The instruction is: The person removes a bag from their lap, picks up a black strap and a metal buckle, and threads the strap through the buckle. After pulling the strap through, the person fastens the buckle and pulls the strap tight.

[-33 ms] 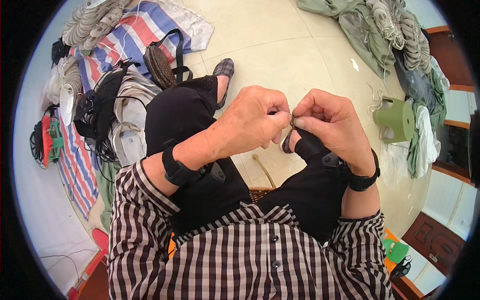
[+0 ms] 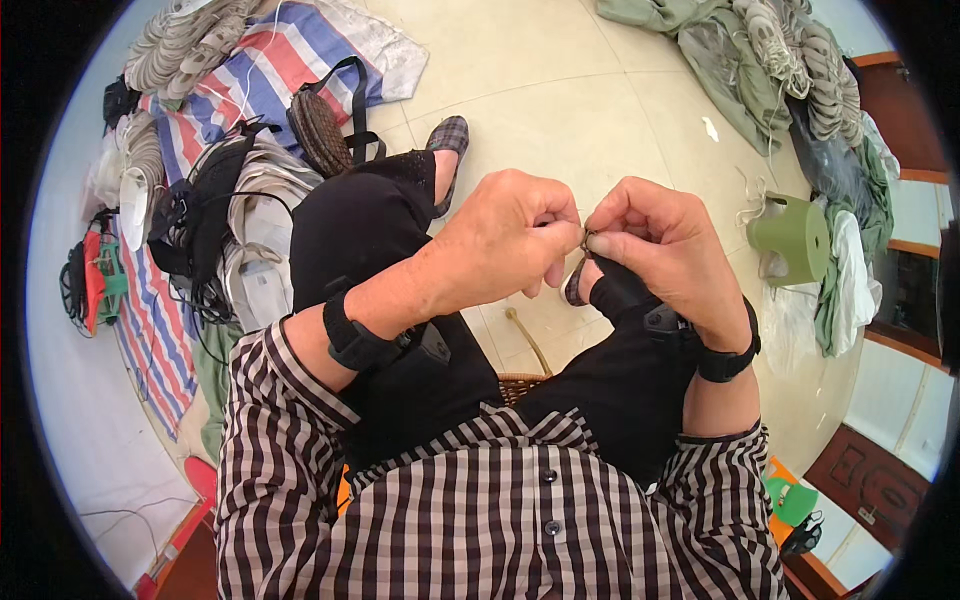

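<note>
Currently, a small dark brownish piece, its kind too small to tell, is located at 2 o'clock from the centre of view. The bare left hand, fingers curled, grips it from 9 o'clock; the bare right hand pinches it from 3 o'clock. Noted also: an olive-green plastic stool at 3 o'clock of the right hand; a brown patterned, black-strapped bag at 10 o'clock of the left

Held piece dark; shirt checked; stool green.
</note>
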The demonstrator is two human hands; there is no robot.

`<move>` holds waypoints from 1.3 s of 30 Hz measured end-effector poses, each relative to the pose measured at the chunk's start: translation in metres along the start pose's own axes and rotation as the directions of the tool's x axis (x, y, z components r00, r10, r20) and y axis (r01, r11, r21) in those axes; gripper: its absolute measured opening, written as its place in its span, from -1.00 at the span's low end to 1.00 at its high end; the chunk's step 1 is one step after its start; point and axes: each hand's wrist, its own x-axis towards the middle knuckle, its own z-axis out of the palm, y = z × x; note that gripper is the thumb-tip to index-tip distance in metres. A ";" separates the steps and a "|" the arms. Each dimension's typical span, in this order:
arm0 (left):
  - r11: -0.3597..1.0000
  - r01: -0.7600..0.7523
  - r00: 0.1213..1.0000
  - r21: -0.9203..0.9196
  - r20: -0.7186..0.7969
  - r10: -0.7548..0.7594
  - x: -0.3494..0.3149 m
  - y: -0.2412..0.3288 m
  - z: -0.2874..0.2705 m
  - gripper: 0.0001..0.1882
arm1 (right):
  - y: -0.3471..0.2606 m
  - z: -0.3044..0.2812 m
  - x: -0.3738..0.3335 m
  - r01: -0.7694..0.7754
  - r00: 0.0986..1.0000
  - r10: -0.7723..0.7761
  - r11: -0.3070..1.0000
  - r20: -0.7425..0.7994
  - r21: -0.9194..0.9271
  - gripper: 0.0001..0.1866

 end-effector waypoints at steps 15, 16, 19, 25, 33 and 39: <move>0.989 0.030 1.000 -0.145 -0.005 -0.031 0.007 0.000 -0.004 -0.82 | -0.004 0.003 0.005 0.161 0.973 -0.201 0.942 -0.111 -0.294 -0.84; 0.991 0.026 1.000 -0.134 -0.008 -0.027 0.009 0.000 -0.005 -0.82 | -0.006 0.002 0.005 0.172 0.971 -0.212 0.941 -0.113 -0.292 -0.84; 0.967 0.076 0.989 -0.244 -0.107 -0.105 0.012 0.001 -0.007 -0.82 | -0.013 0.004 0.004 0.394 0.770 -0.623 0.636 -0.140 -0.663 -0.76; 0.927 0.052 0.980 -0.371 -0.160 -0.119 0.023 -0.002 -0.010 -0.83 | -0.006 0.015 0.010 0.256 0.695 -0.717 0.169 0.059 -0.952 -0.81; 0.929 0.077 0.969 -0.362 -0.190 -0.155 0.019 0.000 -0.001 -0.80 | -0.002 0.025 0.006 0.206 0.700 -0.713 0.154 0.036 -0.966 -0.89; 0.868 0.042 0.988 -0.495 -0.110 -0.110 0.018 0.006 -0.009 -0.81 | 0.002 0.013 0.011 0.339 0.682 -0.708 0.529 -0.184 -0.778 -0.88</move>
